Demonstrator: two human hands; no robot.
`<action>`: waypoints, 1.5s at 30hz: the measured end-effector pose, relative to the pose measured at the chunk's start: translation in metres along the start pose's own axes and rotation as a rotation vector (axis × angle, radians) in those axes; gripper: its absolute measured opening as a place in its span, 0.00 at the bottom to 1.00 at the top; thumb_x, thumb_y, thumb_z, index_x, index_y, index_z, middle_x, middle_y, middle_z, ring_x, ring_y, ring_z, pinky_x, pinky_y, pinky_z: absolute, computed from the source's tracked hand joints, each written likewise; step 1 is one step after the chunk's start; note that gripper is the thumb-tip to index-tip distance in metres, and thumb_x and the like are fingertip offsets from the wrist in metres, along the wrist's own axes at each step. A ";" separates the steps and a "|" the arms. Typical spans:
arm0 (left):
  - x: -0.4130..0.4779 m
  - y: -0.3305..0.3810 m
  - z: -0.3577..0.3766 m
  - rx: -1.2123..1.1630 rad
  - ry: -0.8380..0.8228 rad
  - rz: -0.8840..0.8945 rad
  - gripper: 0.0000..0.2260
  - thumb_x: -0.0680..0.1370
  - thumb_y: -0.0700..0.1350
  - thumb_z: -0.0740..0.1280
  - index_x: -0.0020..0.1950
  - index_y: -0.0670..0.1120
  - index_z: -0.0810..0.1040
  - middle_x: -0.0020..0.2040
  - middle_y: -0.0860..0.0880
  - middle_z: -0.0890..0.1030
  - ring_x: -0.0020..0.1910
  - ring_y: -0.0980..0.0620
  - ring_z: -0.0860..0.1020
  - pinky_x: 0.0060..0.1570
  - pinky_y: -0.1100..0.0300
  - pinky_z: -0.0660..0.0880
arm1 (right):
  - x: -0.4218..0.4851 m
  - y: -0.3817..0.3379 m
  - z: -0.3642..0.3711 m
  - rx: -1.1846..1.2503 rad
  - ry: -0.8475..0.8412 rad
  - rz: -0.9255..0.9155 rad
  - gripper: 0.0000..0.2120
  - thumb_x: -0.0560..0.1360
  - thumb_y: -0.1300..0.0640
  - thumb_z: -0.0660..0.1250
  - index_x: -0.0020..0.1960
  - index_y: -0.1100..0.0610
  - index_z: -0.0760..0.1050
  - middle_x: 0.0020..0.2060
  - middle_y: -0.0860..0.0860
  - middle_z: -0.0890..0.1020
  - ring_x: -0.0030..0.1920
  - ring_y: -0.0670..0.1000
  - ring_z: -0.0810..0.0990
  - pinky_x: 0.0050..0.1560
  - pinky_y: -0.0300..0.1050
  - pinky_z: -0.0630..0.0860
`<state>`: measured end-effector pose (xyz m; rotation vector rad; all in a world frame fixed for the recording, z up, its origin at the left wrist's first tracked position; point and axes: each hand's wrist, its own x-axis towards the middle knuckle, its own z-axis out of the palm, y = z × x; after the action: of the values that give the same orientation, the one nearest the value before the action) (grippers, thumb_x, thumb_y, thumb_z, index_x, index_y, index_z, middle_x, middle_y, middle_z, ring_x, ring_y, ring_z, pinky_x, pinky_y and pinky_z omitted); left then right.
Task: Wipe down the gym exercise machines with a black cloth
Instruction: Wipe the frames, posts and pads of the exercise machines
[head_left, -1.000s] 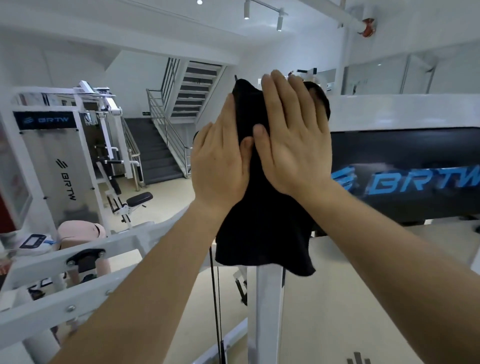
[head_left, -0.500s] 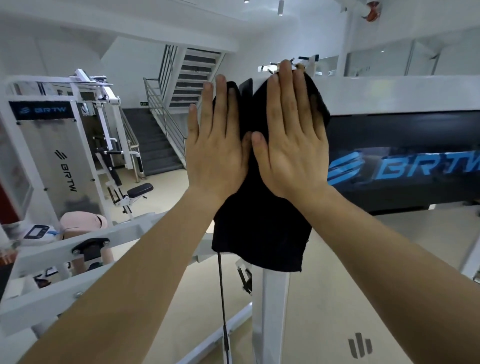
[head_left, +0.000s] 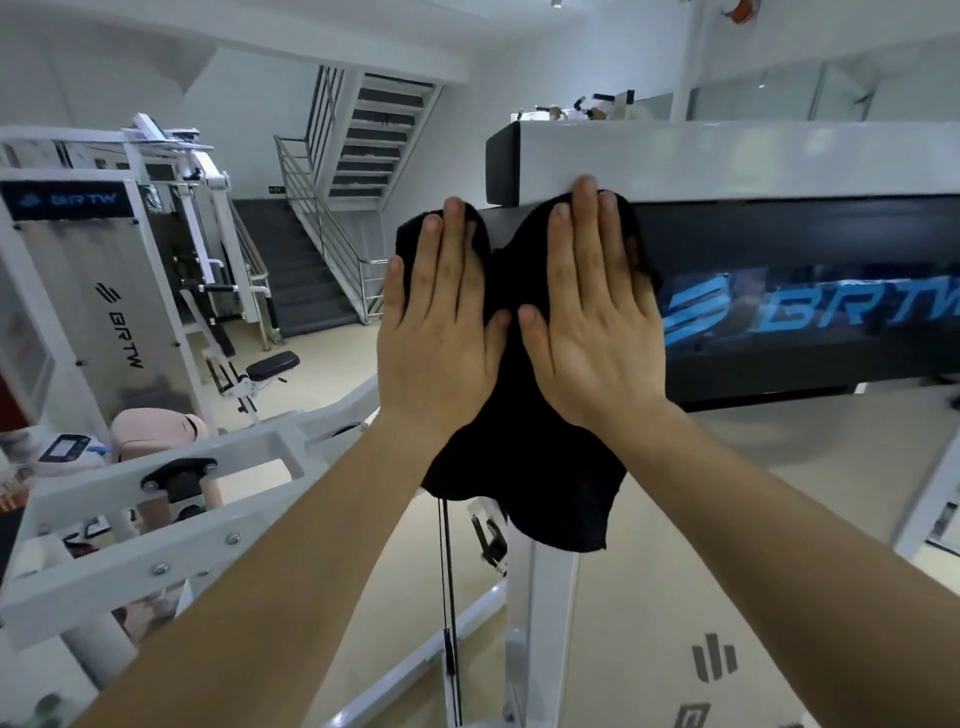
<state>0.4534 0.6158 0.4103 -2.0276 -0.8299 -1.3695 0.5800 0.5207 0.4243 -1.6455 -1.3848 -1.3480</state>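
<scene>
A black cloth (head_left: 524, 467) hangs flat against the front of a white gym machine, over the top of its upright post (head_left: 543, 623). My left hand (head_left: 441, 332) presses its left part with straight fingers. My right hand (head_left: 592, 322) lies flat on its right part, fingertips reaching the white crossbeam (head_left: 753, 161). Under the beam runs a black panel (head_left: 805, 312) with blue BRTW lettering. The cloth's lower edge dangles free below my wrists.
A white angled arm (head_left: 171, 499) of the machine juts out at lower left, with a black cable (head_left: 449, 597) beside the post. Another BRTW machine (head_left: 98, 291) with a bench stands at the left. Stairs (head_left: 306, 270) rise at the back.
Both hands and the cloth have slid down from the crossbeam's end, which now shows above my fingertips. My hands have spread apart, with cloth showing between them.
</scene>
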 end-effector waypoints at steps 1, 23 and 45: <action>-0.001 0.006 -0.001 -0.036 0.003 -0.030 0.28 0.84 0.53 0.49 0.81 0.41 0.53 0.82 0.43 0.51 0.81 0.46 0.48 0.79 0.47 0.43 | -0.004 -0.001 0.002 0.016 0.000 0.021 0.33 0.83 0.47 0.52 0.80 0.64 0.47 0.80 0.61 0.50 0.80 0.57 0.47 0.78 0.54 0.52; -0.023 0.077 -0.017 -1.122 -0.088 -0.277 0.25 0.85 0.47 0.51 0.81 0.44 0.51 0.81 0.49 0.56 0.80 0.56 0.53 0.79 0.48 0.46 | -0.028 0.011 -0.002 0.057 -0.048 0.023 0.32 0.83 0.49 0.51 0.80 0.62 0.45 0.80 0.59 0.48 0.80 0.56 0.44 0.78 0.55 0.55; -0.141 0.081 0.002 -1.355 -0.286 -0.584 0.24 0.81 0.37 0.55 0.78 0.43 0.64 0.76 0.49 0.70 0.75 0.54 0.67 0.75 0.45 0.64 | -0.139 0.000 0.005 0.099 -0.251 -0.140 0.30 0.83 0.50 0.55 0.80 0.62 0.51 0.80 0.59 0.51 0.80 0.57 0.48 0.77 0.58 0.56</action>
<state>0.4740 0.5375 0.2695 -3.1767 -0.6667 -2.4212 0.5896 0.4776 0.2921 -1.7235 -1.7119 -1.1563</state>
